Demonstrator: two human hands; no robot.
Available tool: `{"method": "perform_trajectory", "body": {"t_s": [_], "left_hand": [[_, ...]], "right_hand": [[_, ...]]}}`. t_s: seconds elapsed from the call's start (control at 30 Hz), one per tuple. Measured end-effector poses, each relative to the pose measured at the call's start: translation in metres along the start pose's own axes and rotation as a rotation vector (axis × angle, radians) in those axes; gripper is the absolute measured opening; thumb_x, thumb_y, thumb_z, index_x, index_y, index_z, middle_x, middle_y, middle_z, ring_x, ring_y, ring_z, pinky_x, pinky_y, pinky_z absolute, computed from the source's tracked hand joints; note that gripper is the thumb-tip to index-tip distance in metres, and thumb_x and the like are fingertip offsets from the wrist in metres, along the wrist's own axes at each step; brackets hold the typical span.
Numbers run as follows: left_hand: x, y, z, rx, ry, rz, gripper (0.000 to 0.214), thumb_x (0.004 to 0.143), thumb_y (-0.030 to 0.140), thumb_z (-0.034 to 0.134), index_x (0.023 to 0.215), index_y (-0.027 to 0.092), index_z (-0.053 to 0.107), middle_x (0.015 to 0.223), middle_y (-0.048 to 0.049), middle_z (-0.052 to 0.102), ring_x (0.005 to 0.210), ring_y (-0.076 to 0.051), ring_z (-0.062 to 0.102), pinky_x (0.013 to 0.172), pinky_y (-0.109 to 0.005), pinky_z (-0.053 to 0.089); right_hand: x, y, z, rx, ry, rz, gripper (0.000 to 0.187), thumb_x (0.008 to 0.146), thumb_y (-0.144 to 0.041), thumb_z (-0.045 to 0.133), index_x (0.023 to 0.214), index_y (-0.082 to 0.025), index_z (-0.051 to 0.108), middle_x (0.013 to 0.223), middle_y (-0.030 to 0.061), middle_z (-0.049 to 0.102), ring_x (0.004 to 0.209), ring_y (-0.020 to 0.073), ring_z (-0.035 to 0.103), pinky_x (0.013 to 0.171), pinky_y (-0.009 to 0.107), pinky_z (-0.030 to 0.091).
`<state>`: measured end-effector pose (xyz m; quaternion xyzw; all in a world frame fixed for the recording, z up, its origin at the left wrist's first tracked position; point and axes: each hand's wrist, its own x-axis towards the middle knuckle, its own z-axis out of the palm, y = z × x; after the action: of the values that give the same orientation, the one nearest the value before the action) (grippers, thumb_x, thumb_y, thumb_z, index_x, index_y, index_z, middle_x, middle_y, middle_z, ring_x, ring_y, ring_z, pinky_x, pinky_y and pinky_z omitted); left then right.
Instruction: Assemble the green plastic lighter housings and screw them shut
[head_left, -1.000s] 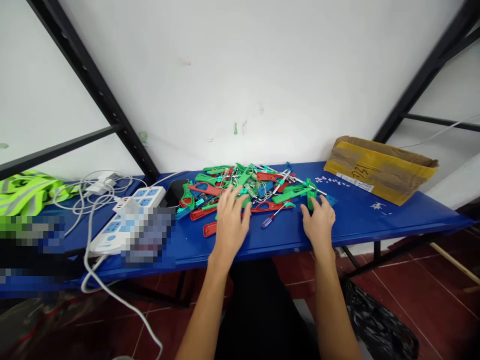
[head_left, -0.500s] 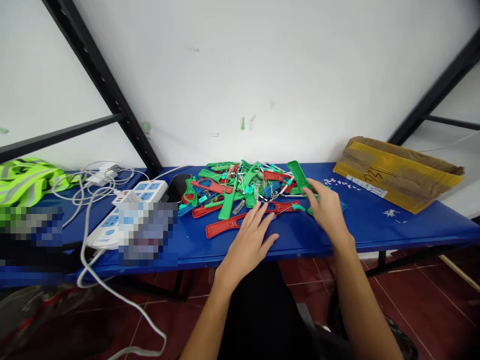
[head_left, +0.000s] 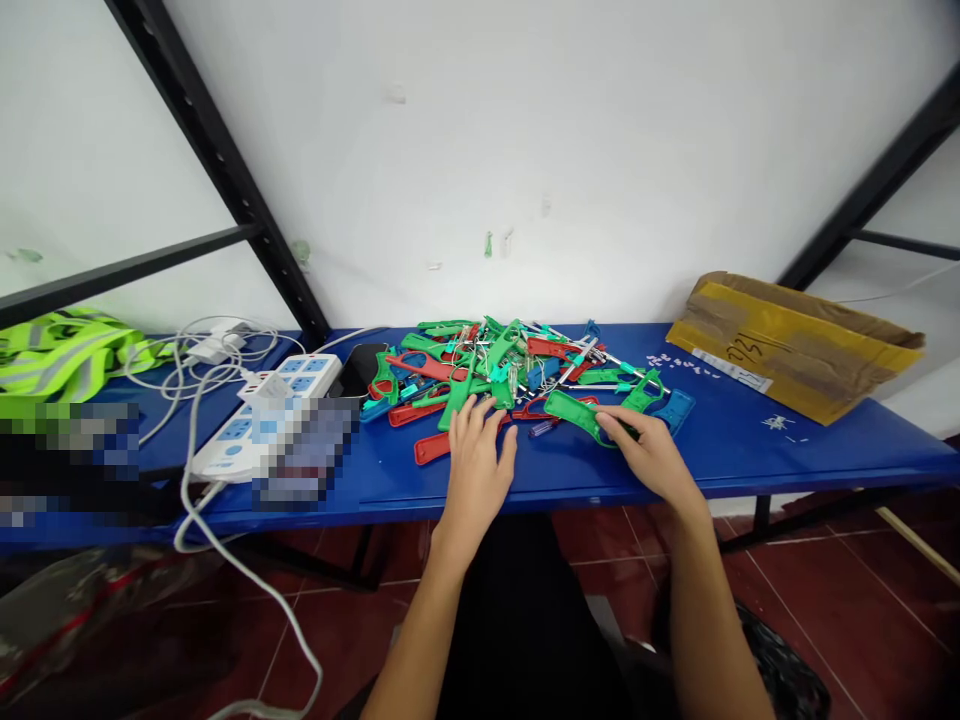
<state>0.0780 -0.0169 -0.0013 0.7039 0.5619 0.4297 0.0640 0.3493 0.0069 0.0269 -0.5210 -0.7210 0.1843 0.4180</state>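
My right hand [head_left: 651, 452] pinches a green plastic long-lighter shell half [head_left: 571, 410], its hollow side showing, low over the table's front part. My left hand [head_left: 480, 470] is open, fingers slightly spread, lying at the front of a pile of lighter parts. Its fingertips are by a green shell [head_left: 455, 400] and partly cover a red shell half [head_left: 430, 449]. The pile holds red, green and blue shells, clear fuel tanks, metal tubes and thin wires. Right of it, a blue shell piece [head_left: 677, 408] lies by my right hand.
A cardboard box [head_left: 787, 350] with yellow tape stands at the right, near small white bits [head_left: 778, 422]. On the left are a white power strip [head_left: 232, 440], a black phone [head_left: 364, 368], tangled white cables and a hi-vis vest [head_left: 75, 360]. Shelf posts rise at both sides.
My right hand has lowered the green shell half and brought it nearer, turning it more level. My left hand has shifted left, off the middle of the red piece.
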Motion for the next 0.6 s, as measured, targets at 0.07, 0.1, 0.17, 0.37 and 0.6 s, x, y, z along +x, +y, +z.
{"method": "perform_trajectory", "body": {"t_s": [0.07,0.1,0.17,0.37,0.6], "left_hand": [[-0.001,0.001,0.002,0.113,0.020,-0.026,0.027,0.113,0.034,0.057,0.131,0.023,0.074,0.157,-0.0127,0.067,0.164,-0.038,0.044,0.139,-0.067,0.029],[-0.001,0.001,0.003,0.163,0.024,-0.054,0.029,0.113,0.036,0.057,0.131,0.023,0.074,0.159,-0.0135,0.065,0.164,-0.040,0.043,0.138,-0.069,0.029],[0.001,0.000,0.003,0.262,0.010,-0.113,0.036,0.113,0.044,0.057,0.134,0.021,0.075,0.164,-0.0171,0.060,0.165,-0.045,0.040,0.135,-0.076,0.029],[0.019,-0.012,-0.009,0.423,-0.006,-0.157,0.048,0.117,0.045,0.041,0.126,0.017,0.079,0.173,-0.0226,0.049,0.165,-0.048,0.039,0.130,-0.072,0.038],[0.038,-0.037,-0.026,0.515,-0.035,-0.193,0.041,0.112,0.046,0.054,0.130,0.017,0.077,0.176,-0.0274,0.043,0.159,-0.052,0.046,0.121,-0.074,0.047]], "right_hand": [[-0.002,0.003,-0.003,0.005,0.019,0.028,0.046,0.108,-0.059,0.060,0.109,-0.021,0.085,0.096,0.0078,0.086,0.084,0.0279,0.077,0.077,0.039,0.060],[-0.002,0.003,-0.004,0.012,0.015,0.037,0.045,0.107,-0.060,0.060,0.109,-0.021,0.085,0.090,0.0062,0.084,0.079,0.0263,0.074,0.073,0.037,0.058],[-0.004,0.001,-0.003,0.032,-0.006,0.041,0.044,0.107,-0.061,0.062,0.108,-0.023,0.084,0.080,0.0030,0.079,0.071,0.0234,0.070,0.069,0.035,0.055],[-0.007,0.000,0.003,0.092,-0.006,0.021,0.041,0.106,-0.064,0.062,0.109,-0.024,0.072,0.080,0.0014,0.072,0.075,0.0224,0.068,0.073,0.034,0.055],[-0.009,-0.002,0.003,0.103,-0.036,0.010,0.035,0.105,-0.060,0.066,0.102,-0.025,0.073,0.084,0.0025,0.077,0.076,0.0233,0.072,0.073,0.035,0.055]]}}
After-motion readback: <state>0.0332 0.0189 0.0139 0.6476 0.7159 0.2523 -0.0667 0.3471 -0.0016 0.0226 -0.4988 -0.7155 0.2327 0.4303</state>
